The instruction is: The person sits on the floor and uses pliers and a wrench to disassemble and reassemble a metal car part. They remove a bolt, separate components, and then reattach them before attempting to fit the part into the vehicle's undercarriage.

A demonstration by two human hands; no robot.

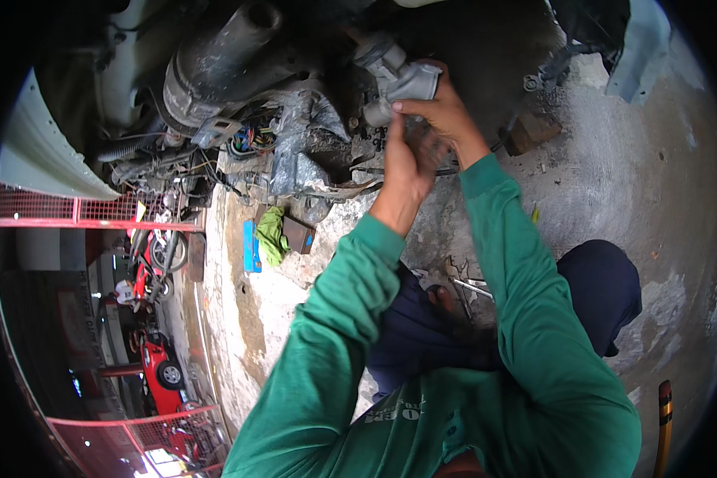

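Grey metal part [416, 82], head view: held in the right hand [452, 115], thumb against its near edge — right of the grimy machinery [299, 155]. Left hand [406, 169], fingers blurred, just below — its grip cannot be told.

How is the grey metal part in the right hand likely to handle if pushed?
The grey metal part has a dull, cast-looking surface, so it is probably stiff and fairly heavy for its size. Its lopsided, knobbly outline suggests it would twist or tip rather than roll smoothly.
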